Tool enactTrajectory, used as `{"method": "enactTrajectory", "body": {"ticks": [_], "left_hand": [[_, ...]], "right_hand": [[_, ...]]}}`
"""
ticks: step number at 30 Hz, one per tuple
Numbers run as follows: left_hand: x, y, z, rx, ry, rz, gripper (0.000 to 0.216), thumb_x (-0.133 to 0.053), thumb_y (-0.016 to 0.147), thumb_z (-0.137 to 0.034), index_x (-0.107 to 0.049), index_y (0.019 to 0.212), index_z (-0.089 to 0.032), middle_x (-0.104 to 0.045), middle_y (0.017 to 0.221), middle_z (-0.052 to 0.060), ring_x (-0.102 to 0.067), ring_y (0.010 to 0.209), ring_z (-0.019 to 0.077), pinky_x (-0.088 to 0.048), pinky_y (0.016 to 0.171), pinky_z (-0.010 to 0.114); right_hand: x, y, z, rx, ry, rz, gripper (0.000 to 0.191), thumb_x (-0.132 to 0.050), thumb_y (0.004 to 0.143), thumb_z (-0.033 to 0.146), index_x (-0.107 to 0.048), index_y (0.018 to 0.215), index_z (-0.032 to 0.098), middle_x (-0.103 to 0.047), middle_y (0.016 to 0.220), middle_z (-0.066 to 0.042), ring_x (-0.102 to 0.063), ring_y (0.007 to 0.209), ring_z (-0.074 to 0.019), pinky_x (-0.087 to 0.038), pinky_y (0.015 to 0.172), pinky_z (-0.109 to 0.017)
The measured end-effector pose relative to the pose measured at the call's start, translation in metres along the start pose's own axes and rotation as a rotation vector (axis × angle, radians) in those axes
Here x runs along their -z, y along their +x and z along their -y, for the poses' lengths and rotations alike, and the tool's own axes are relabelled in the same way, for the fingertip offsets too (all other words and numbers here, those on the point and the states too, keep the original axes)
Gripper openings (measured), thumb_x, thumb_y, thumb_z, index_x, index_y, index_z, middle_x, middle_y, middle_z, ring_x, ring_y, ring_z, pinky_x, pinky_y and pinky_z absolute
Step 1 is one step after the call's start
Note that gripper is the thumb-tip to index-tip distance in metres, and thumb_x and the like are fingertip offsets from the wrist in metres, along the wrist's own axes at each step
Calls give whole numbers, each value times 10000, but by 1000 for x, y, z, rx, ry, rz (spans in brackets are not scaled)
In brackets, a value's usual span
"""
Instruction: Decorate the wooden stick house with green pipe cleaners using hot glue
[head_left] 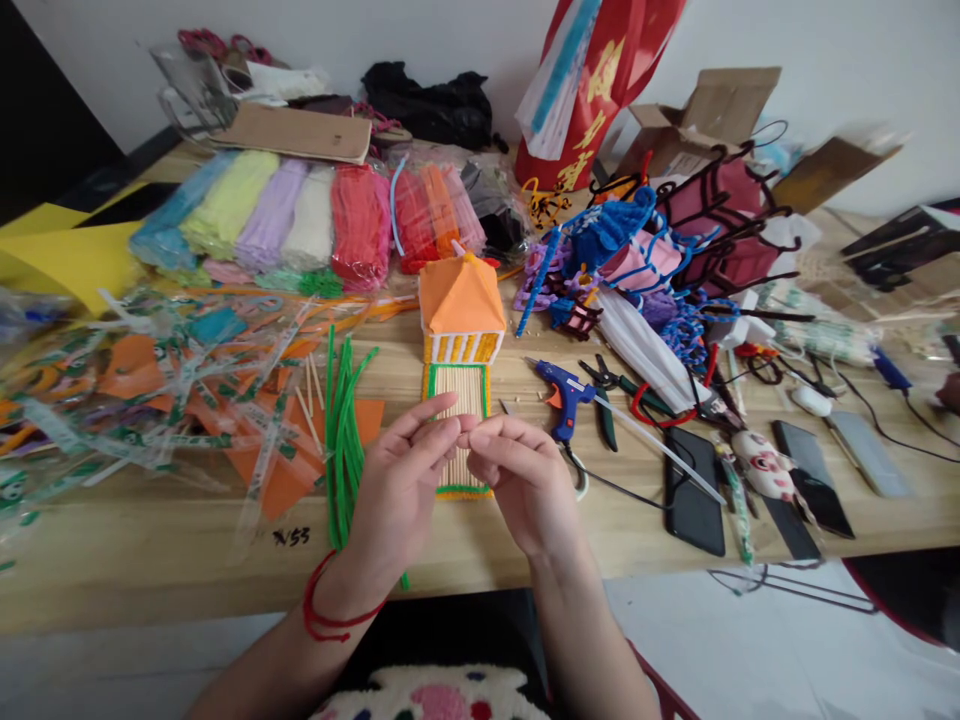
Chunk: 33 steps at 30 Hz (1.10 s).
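My left hand (405, 480) and my right hand (525, 480) meet fingertip to fingertip, both pinched closed. Whatever lies between the fingers is too small or hidden to name. Beneath them is a flat panel of wooden sticks (459, 382) edged in green and yellow fuzzy trim. At its far end stands a small model house (461, 310) with an orange pitched roof and yellow-and-white striped walls. A bundle of green pipe cleaners (345, 430) lies beside my left hand. To the right of my right hand rests a blue glue gun (571, 398) with a glue stick in it.
Pliers (604, 405), a black phone (694, 490) and cables occupy the right side. Plastic wrappers and orange sheets (277, 450) cover the left. Bagged pipe cleaners (300, 215) line the back, near a red bag (585, 110) and pink-and-blue crafted pieces (637, 250).
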<state>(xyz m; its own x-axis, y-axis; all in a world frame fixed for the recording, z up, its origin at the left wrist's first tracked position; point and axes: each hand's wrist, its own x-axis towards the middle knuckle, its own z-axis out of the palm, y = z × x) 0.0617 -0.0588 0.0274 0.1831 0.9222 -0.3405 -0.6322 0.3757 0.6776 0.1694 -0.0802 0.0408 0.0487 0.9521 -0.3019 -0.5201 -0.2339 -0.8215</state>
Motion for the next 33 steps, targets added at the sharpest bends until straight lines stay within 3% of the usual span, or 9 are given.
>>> {"method": "enactTrajectory", "body": {"ticks": [6,13,18,21,29,33], "left_hand": [[2,-1,2,-122,115,-6,293,-765,668,-225,-686,949,-196,-730,731,1,-663,706,114,-519,726,216],[5,-4,7,-262,294,-27,276,-750,694,-228,-668,954,-194,-737,791,24,-690,737,170,-539,676,253],[6,2,6,-107,144,5,273,-755,675,-218,-666,932,-192,-733,770,20,-678,723,155,-531,677,255],[7,5,5,11,48,-1,259,-753,660,-201,-670,906,-193,-723,738,8,-652,675,136,-501,598,228],[9,8,5,111,-65,-8,210,-749,655,-166,-696,856,-192,-696,715,-4,-586,631,84,-455,593,190],[11,11,5,212,-139,-27,174,-732,692,-184,-695,861,-189,-688,762,-6,-577,633,79,-453,585,197]], "right_hand": [[-1,3,-3,2,113,31,86,-671,664,221,-654,613,154,-404,474,62,-308,479,-64,-213,494,-251],[-6,8,-6,-159,332,67,237,-603,621,144,-401,506,190,-209,490,92,-133,454,-65,-138,451,-249],[-5,11,-10,-186,368,65,205,-594,609,134,-418,520,193,-186,497,94,-107,463,-72,-134,446,-242],[-5,12,-12,-159,320,50,168,-589,612,146,-452,525,189,-216,490,89,-138,460,-71,-153,447,-237],[-4,11,-14,-148,294,38,125,-599,613,143,-526,517,175,-268,457,87,-148,455,-66,-154,449,-228],[-3,8,-14,-107,171,52,87,-612,646,195,-579,568,174,-379,480,67,-247,461,-69,-217,469,-227]]}}
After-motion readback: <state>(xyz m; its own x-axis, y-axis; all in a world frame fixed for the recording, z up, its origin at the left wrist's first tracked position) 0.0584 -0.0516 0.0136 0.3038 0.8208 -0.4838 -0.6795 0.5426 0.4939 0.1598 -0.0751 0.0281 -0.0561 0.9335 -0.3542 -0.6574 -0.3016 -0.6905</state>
